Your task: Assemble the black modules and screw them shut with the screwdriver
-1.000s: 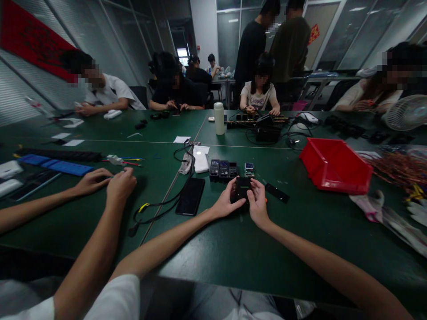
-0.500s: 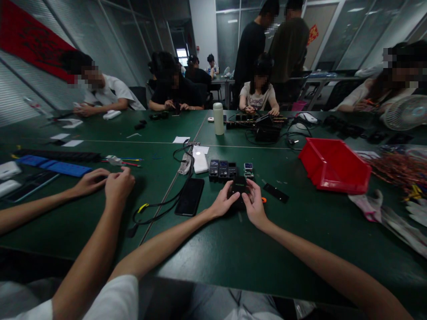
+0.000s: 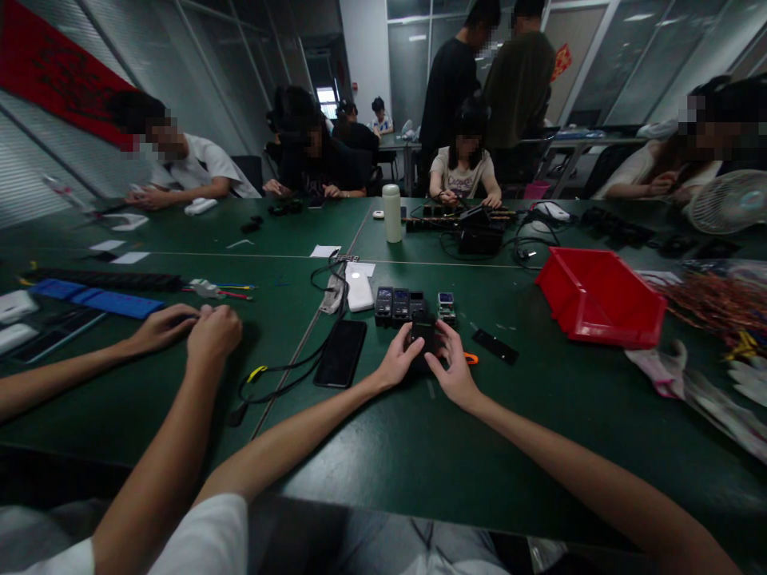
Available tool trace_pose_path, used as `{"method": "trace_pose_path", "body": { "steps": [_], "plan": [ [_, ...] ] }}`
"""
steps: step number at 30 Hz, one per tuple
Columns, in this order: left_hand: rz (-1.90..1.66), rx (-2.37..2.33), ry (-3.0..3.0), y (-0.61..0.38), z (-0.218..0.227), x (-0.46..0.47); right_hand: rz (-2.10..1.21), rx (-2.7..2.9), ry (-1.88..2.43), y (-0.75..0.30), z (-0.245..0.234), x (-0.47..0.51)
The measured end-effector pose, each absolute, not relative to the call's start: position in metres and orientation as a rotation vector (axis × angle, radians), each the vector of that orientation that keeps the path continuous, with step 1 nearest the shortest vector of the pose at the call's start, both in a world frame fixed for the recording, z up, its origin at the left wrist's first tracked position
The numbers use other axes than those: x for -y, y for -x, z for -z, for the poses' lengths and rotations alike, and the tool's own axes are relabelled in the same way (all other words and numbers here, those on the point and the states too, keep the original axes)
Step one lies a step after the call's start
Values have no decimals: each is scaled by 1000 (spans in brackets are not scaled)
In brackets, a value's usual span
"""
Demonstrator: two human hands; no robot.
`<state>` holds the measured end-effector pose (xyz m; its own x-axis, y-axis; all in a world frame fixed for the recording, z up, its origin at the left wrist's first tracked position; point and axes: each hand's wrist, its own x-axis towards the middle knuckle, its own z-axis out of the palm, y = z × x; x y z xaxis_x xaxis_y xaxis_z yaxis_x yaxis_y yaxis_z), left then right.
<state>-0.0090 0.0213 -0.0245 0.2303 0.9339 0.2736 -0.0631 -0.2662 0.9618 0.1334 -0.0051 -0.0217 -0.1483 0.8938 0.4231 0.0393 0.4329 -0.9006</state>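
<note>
A small black box-shaped device (image 3: 423,329) is held up between my two hands above the table. My left hand (image 3: 398,359) grips its left side, thumb lying across the near face. On the other side, my right hand (image 3: 456,370) curls its fingers around the device's right edge, thumb pointing in toward it. Just behind are several dark modules (image 3: 392,305) in a row, and a small module with a bare circuit board (image 3: 447,306). An orange loop-like piece (image 3: 471,358) shows beside my right hand, mostly hidden. A flat black plate (image 3: 495,346) lies to the right.
A black phone (image 3: 340,354), a looped black cable (image 3: 281,369) and a white device (image 3: 359,287) lie left of my hands. At right stands a red bin (image 3: 601,299) near gloves (image 3: 677,375) and copper wires (image 3: 713,303). A neighbour's hands (image 3: 212,331) rest at left; a pale bottle (image 3: 392,214) stands farther back.
The black device has shifted slightly left and tilted in my hands. My right fingers have moved around its right edge, and more of the orange piece shows.
</note>
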Motion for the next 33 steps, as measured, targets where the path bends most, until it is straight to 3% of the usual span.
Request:
{"method": "trace_pose_path", "body": {
  "steps": [33],
  "plan": [
    [-1104,-762,-1766,11,21,-18,-896,1404,947,-138,18,4]
  ]
}}
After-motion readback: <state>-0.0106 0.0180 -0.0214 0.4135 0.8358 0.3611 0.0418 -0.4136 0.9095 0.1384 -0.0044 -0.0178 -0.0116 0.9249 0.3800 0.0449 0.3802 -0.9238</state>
